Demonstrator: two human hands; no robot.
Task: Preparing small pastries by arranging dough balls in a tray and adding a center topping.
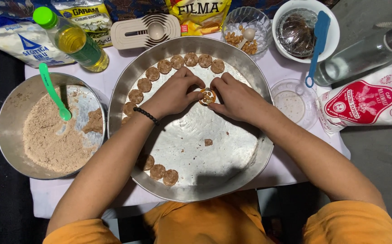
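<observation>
Left hand (174, 94) and right hand (237, 100) meet mid-tray, each grip pinching the small round orange mould (207, 96) pressed on the large metal tray (255, 158). Dough discs (164, 66) line far-left rim; bowl of brown dough (51, 135) left

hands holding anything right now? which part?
Both: left hand and right hand pinch a small round orange mould by its rim, fingertips on opposite sides, over the metal tray.

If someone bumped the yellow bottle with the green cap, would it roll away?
Probably. The bottle lies on its side on the white cloth, and its round body looks apt to roll. The liquid pooling inside may slow it, and the round tray close by would likely stop it.
</observation>
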